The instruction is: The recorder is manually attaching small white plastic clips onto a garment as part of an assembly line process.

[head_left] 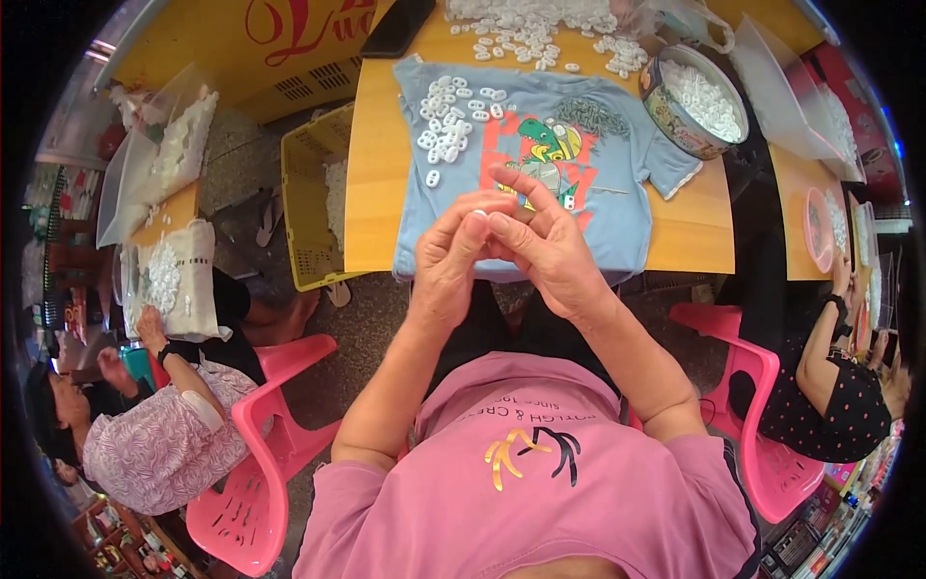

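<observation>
My left hand (451, 243) and my right hand (558, 249) meet above the near side of a blue T-shirt (424, 207) spread over the table. Both are closed, thumb tips nearly together at a small white plastic piece (479, 213), mostly hidden by the fingers. The right index finger sticks out forward. On the shirt's left lies a loose heap of white oval pieces with two holes (444, 140). A pile of small dark grey-green parts (590, 116) rests at the upper right of the dinosaur print, with a thin needle-like rod (610, 190) below it.
A round tin (696, 101) full of white pieces stands at the table's right. More white pieces (526, 29) cover the far edge, beside a black phone (397, 27). A yellow crate (313, 207) sits left of the table. Co-workers sit on pink chairs (253, 473) at both sides.
</observation>
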The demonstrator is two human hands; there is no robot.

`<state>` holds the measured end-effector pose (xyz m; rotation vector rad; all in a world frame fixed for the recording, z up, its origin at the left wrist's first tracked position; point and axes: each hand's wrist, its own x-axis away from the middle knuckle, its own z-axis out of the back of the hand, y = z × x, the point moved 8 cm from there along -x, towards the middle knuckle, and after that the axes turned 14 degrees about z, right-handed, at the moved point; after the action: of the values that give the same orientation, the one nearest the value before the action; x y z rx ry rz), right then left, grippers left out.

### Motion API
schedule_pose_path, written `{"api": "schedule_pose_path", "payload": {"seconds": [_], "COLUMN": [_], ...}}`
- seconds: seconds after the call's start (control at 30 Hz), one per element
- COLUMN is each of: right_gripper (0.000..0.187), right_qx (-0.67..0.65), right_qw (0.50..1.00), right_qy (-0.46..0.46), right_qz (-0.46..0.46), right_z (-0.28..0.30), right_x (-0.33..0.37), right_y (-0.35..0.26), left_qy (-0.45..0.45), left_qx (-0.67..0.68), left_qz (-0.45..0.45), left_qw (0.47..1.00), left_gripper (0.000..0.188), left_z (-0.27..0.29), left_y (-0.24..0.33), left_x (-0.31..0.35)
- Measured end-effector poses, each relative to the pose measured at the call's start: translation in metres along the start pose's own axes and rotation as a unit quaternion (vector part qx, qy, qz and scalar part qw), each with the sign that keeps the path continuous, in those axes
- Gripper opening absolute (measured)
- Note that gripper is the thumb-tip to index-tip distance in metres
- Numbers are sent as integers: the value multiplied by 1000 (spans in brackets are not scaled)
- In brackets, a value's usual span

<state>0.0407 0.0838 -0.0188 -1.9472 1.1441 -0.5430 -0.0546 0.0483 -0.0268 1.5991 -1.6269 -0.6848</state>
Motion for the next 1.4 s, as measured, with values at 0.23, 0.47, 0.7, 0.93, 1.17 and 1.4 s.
{"api": "schedule_pose_path", "payload": {"seconds": [0.23, 0.47, 0.7, 0.93, 1.17, 1.4], "right_gripper": [28, 22, 15, 14, 16, 18], "right_qx": [218, 433, 546, 526, 452, 378], "right_qw": [972, 875, 809, 819, 865, 913], "right_qy": [-6, 58, 52, 53, 66, 62], "right_qz": [93, 210, 211, 221, 209, 139], "right_z": [47, 114, 136, 136, 145, 146], "right_x": [-12, -14, 0, -2, -1, -25], "right_y": [-36, -72, -75, -77, -74, -85], "left_qy": [210, 328, 347, 186, 96, 83], "left_qx": [-214, -430, -550, -535, -550, -622], "left_qz": [-110, -113, -159, -202, -207, -226], "left_qw": [948, 833, 743, 799, 804, 745], "left_gripper": [28, 35, 39, 26, 19, 24], "left_z": [96, 234, 199, 68, -2, -5], "left_y": [90, 106, 101, 108, 94, 94], "left_x": [2, -15, -30, -80, -163, -273]}}
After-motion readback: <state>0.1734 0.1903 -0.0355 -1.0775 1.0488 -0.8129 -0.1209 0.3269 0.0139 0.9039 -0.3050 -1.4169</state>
